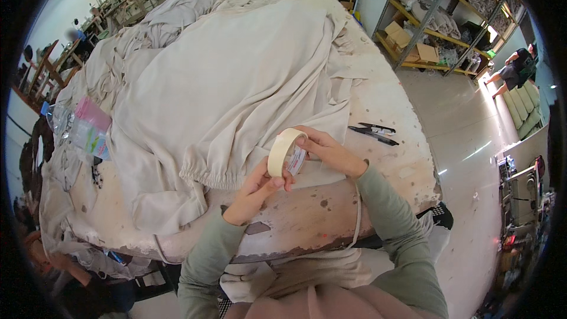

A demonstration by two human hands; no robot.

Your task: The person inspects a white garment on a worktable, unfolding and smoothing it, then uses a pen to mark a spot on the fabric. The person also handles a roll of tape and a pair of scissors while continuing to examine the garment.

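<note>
A roll of cream masking tape point(278, 155) is held up between both hands over the near part of a worktable point(310, 212). My left hand point(259, 188) grips its lower left side, and my right hand point(321, 144) holds the upper right rim. Printed paper shows inside the core. Behind the hands, a large pile of off-white fabric point(212, 79) spreads over the table, with a gathered elastic edge point(212, 179) left of the tape. Two dark pens point(374, 134) lie close together to the right of my right hand.
A pink container point(93, 114) and a clear plastic bottle point(57, 117) rest on the fabric at left. A co-worker's arm point(68, 266) shows at lower left. Metal shelves point(416, 24) with cloth and cardboard stand at upper right. Another person point(514, 68) is at far right.
</note>
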